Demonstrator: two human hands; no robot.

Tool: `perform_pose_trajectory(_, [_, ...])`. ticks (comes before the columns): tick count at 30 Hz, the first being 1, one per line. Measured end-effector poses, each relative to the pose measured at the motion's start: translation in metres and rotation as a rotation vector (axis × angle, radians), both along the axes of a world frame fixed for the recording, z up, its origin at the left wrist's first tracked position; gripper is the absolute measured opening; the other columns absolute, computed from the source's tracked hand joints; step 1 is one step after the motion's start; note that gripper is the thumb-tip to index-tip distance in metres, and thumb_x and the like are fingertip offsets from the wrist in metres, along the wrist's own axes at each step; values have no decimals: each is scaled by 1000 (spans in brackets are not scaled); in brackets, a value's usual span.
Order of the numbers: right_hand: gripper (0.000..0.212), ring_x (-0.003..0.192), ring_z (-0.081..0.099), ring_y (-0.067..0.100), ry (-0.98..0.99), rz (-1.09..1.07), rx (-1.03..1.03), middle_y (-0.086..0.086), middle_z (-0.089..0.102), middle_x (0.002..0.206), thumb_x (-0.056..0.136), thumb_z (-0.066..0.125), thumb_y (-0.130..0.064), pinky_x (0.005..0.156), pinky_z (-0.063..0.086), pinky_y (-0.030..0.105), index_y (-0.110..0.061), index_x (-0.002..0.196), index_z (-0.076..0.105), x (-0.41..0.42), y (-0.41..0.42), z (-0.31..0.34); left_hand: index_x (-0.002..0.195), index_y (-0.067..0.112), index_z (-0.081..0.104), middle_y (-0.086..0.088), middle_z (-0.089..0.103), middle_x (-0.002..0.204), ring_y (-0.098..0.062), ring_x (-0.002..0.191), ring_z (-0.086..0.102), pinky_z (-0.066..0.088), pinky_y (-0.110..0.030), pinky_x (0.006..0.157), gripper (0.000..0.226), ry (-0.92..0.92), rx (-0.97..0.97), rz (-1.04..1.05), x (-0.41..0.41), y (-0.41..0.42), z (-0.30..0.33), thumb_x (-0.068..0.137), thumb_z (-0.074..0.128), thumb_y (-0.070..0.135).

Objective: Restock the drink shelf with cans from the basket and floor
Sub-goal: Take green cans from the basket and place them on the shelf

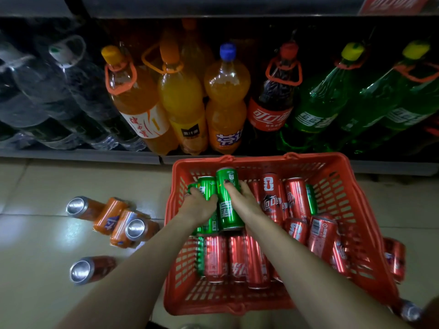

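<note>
Orange aluminium drink cans (111, 222) lie tipped on pale tiled floor (35, 186), left of red plastic basket (332, 167). Left hand (200, 205) curls round green can (206, 188) inside basket. Right hand (242, 200) grips taller-standing green can (228, 200) just beside it. Red cola cans (275, 200) fill basket's right side. Large bottles (225, 98) line low shelf behind.
</note>
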State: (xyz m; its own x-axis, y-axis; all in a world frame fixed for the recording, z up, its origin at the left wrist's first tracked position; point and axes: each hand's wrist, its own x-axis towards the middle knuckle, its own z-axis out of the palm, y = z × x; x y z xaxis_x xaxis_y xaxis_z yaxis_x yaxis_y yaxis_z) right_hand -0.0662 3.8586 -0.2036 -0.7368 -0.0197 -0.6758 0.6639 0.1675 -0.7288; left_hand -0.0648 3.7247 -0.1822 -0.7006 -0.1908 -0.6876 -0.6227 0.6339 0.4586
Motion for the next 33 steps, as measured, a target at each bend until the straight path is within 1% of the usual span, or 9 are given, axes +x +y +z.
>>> perform_pose_trajectory(5, [89, 139, 49, 29, -99, 20, -68, 2, 44, 159, 81, 70, -68, 115, 41, 52, -38, 155, 31, -5, 3, -11, 156, -3, 24, -19, 54, 141, -30, 112, 59, 43, -28, 81, 79, 47, 47, 87, -1, -4, 0, 101, 63, 40])
perform_pose_trajectory(7, [100, 144, 44, 29, -152, 28, -80, 4, 38, 162, 82, 72, -66, 112, 41, 47, -30, 162, 24, -9, 7, -12, 156, -3, 25, -16, 52, 141, -29, 119, 58, 44, -28, 85, 84, 29, 56, 96, 1, -4, 2, 99, 67, 42])
perform_pose_trajectory(10, [88, 114, 69, 25, -176, 0, -161, 7, 66, 133, 77, 79, -61, 91, 57, 41, -26, 150, 46, -16, 18, -19, 160, 0, 18, -20, 40, 158, -35, 142, 46, 44, -35, 106, 97, 14, 48, 78, 4, -2, 2, 94, 72, 47])
perform_pose_trajectory(12, [71, 103, 75, 26, -158, -40, -172, 8, 72, 122, 83, 79, -50, 88, 61, 44, -24, 143, 51, -16, 24, -23, 159, 6, 19, -22, 40, 157, -38, 140, 47, 44, -34, 105, 93, 26, 34, 57, 7, 0, 0, 94, 74, 43])
perform_pose_trajectory(17, [54, 103, 74, 26, -165, -58, -193, 9, 73, 119, 91, 76, -37, 88, 60, 42, -21, 137, 54, -12, 34, -26, 149, 28, 22, -29, 34, 147, -47, 144, 34, 38, -51, 118, 78, -5, -38, 35, 15, 16, -3, 92, 73, 44])
perform_pose_trajectory(23, [65, 109, 70, 25, -139, -24, -159, 6, 69, 124, 88, 78, -42, 100, 56, 49, -23, 142, 49, -10, 32, -25, 157, 19, 7, -28, 32, 157, -45, 152, 18, 31, -51, 120, 90, -38, -47, 112, 25, 18, -17, 95, 67, 45])
perform_pose_trajectory(26, [74, 115, 65, 23, -140, 28, -159, 4, 63, 132, 85, 78, -48, 101, 54, 48, -26, 145, 43, -11, 31, -25, 163, 19, 1, -23, 37, 160, -43, 147, 37, 41, -50, 116, 103, -20, 9, 186, 21, 13, -16, 92, 71, 43])
perform_pose_trajectory(29, [89, 117, 66, 25, -127, 3, -171, 7, 62, 136, 77, 82, -50, 101, 55, 48, -22, 149, 41, -13, 31, -26, 156, 24, 16, -20, 49, 150, -39, 127, 58, 52, -40, 102, 89, 22, 45, 208, 19, 11, -10, 91, 75, 35])
perform_pose_trajectory(33, [76, 111, 70, 27, -145, -29, -205, 9, 67, 128, 81, 82, -41, 94, 58, 45, -19, 144, 46, -14, 32, -25, 154, 25, 18, -17, 49, 153, -40, 130, 57, 50, -46, 109, 87, -6, 76, 199, 18, 6, -7, 89, 75, 40])
